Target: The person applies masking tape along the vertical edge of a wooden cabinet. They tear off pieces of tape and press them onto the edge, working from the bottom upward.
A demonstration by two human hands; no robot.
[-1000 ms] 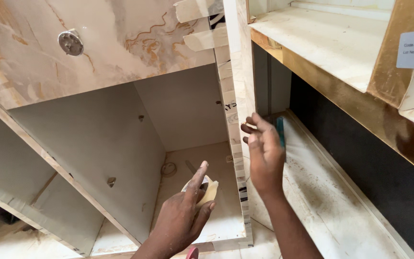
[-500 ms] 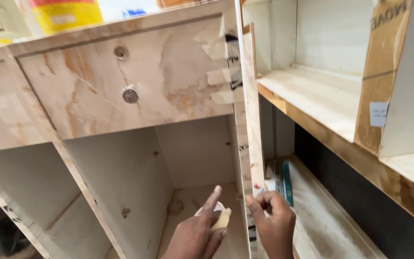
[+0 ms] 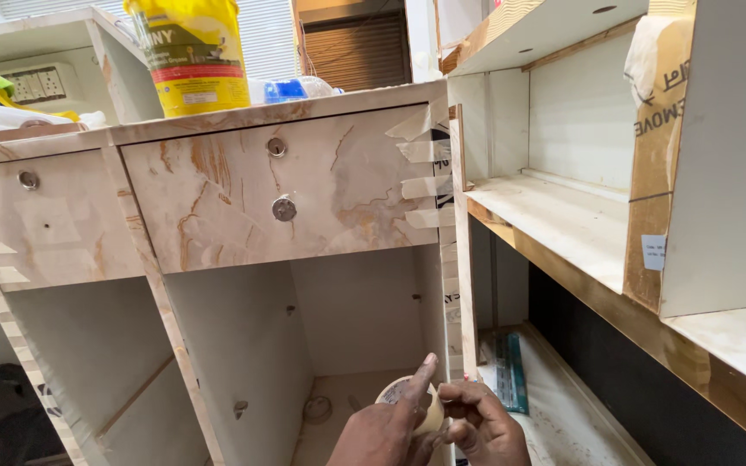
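Both hands meet low in my view on a roll of masking tape [image 3: 407, 404]. My left hand [image 3: 386, 427] is closed around the roll, index finger extended along its rim. My right hand [image 3: 481, 423] has thumb and fingers pinched together at the roll's right edge; whether they grip a loose tape end, I cannot tell. The roll sits at the bottom centre of the frame, in front of the lower open compartment [image 3: 338, 345] of the cabinet.

Surface: the cabinet is faced in cream laminate with brown marble veining. The drawer front [image 3: 218, 203] above the hands carries two round metal locks, and short strips of masking tape [image 3: 420, 164] are stuck along its right edge and down the vertical side panel [image 3: 461, 259]. More strips mark the left drawer front [image 3: 45, 224].

Room: a yellow bag [image 3: 192, 52] and a clear plastic bottle [image 3: 291, 88] stand on the cabinet top. To the right, a white shelf unit [image 3: 563, 224] with a wood-toned edge runs toward me, a brown cardboard strip [image 3: 654, 155] taped over its corner. A teal-edged flat object [image 3: 504, 371] lies on the dusty bottom board beside the right hand.
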